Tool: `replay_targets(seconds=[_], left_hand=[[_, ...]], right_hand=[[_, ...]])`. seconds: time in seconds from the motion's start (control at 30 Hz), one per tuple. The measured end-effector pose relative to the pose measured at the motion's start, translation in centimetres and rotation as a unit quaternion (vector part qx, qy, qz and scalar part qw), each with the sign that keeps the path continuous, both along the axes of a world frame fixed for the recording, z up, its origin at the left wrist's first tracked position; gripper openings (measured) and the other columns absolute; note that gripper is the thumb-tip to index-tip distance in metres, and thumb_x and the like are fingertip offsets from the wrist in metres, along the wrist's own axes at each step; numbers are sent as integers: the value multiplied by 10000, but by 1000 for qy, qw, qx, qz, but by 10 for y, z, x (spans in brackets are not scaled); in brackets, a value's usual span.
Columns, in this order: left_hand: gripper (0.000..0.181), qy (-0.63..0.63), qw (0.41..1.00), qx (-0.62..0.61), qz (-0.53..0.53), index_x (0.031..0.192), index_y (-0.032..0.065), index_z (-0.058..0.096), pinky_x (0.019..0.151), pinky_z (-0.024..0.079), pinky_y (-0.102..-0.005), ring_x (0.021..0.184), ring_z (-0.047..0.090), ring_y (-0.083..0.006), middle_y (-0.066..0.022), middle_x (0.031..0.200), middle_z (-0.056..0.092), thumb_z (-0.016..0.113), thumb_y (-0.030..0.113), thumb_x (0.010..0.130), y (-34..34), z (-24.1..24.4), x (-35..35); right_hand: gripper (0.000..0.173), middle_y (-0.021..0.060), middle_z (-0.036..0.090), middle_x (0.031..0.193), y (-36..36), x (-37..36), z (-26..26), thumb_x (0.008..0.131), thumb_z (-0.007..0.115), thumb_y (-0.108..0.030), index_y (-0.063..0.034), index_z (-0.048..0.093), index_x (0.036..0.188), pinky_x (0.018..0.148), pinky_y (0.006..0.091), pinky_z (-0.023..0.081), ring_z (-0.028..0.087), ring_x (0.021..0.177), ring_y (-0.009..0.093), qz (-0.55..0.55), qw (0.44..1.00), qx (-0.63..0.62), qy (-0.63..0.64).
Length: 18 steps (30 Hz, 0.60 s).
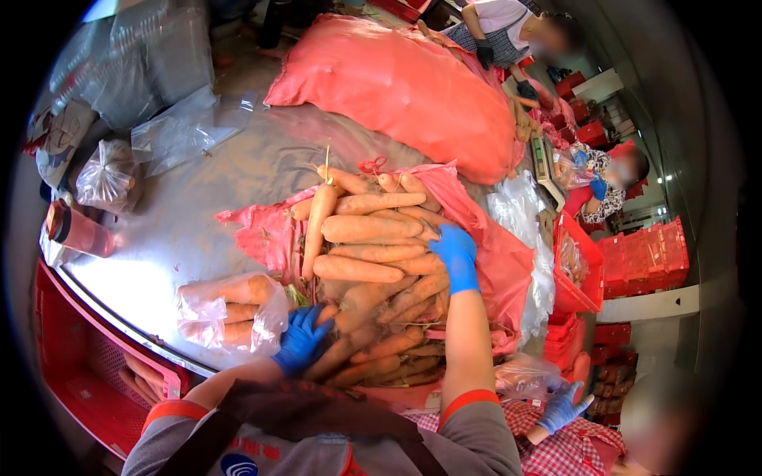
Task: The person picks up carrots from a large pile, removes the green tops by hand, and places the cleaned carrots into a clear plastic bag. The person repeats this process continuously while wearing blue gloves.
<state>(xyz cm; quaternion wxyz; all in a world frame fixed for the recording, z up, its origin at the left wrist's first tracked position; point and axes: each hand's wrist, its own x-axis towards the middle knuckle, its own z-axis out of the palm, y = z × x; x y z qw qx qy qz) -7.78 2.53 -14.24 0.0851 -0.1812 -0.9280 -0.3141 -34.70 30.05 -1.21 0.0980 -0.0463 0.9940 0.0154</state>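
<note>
A heap of carrots (372, 229) lies before me on an opened pink woven sack (497, 244). My right hand (457, 256), in a blue glove, reaches across the heap with its fingertips at the right ends of the upper carrots. A small dark thing shows by those fingertips, too small to name. Gloved in blue as well, my left hand (302, 339) is lower left, its fingers against a carrot (327, 313); its grip is partly hidden. Just left of that hand lies a clear plastic bag (233, 309) with several carrots inside.
A full pink sack (399, 89) lies across the metal table (158, 229). Clear bags (178, 128), a tied bag (107, 178) and a pink bottle (80, 232) stand left. A red crate (89, 363) is lower left. Co-workers are at right; one's gloved hand (559, 407) is close by.
</note>
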Motion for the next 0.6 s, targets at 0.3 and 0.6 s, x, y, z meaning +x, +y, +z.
replay_targets(seconds=[0.3, 0.6], left_hand=[[527, 6, 1000, 11, -1, 1216, 158, 514, 923, 347, -485, 1091, 440, -382, -205, 1327, 384, 604, 172, 696, -1, 3, 3], [541, 18, 1000, 8, -19, 1219, 159, 504, 920, 362, -496, 1109, 417, -406, -229, 1317, 367, 613, 190, 690, -4, 5, 2]], right_hand=[[370, 132, 627, 727, -13, 108, 31, 807, 629, -385, -28, 597, 898, 536, 374, 453, 592, 620, 277, -91, 961, -237, 107], [189, 15, 584, 682, -21, 251, -59, 865, 605, -252, -67, 610, 903, 391, 218, 331, 423, 448, 56, -375, 644, -666, -26]])
